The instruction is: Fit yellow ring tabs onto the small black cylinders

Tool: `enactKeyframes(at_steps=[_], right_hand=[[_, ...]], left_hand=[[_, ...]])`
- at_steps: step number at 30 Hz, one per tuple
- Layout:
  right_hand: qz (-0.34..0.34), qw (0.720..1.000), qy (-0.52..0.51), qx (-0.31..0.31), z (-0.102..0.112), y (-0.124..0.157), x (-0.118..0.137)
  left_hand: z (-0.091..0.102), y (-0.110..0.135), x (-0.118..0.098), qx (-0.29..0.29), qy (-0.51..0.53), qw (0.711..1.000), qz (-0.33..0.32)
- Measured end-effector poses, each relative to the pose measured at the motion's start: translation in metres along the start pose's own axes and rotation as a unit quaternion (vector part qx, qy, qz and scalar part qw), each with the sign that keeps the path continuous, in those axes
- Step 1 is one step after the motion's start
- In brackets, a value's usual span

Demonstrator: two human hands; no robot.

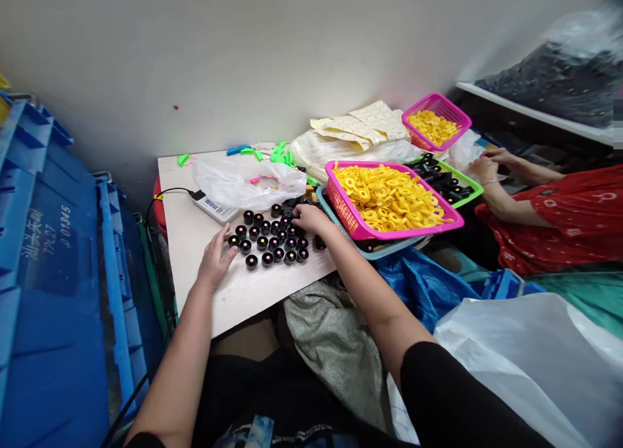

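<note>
Flanking the white tabletop [187,224], blue crates [53,253]

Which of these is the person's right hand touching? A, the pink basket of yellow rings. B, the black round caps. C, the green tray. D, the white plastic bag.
B. The fingers of the right hand rest on the cluster of black round caps lying on the white tabletop.
</note>
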State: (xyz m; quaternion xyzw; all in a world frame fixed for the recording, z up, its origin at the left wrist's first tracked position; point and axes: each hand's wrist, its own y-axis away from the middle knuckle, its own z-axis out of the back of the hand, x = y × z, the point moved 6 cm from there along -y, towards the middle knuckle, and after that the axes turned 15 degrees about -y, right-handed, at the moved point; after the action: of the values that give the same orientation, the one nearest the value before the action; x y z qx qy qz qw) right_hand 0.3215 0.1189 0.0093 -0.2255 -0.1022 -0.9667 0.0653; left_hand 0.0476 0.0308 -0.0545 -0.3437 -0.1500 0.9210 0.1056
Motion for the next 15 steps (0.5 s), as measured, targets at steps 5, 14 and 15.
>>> enactKeyframes(at_steps=[5,14,15], right_hand=[[0.004,0.998,0.056,0.032,0.002,-0.014,0.005],[0.009,0.996,0.085,0.027,0.001,-0.023,0.003],[0.009,0.996,0.082,0.020,0.002,-0.022,0.003]], left_hand=[[-0.001,0.000,0.001,0.001,0.016,1.000,0.001],[-0.001,0.000,0.002,0.001,0.022,1.000,0.004],[-0.001,0.000,0.002,0.002,0.020,1.000,0.004]])
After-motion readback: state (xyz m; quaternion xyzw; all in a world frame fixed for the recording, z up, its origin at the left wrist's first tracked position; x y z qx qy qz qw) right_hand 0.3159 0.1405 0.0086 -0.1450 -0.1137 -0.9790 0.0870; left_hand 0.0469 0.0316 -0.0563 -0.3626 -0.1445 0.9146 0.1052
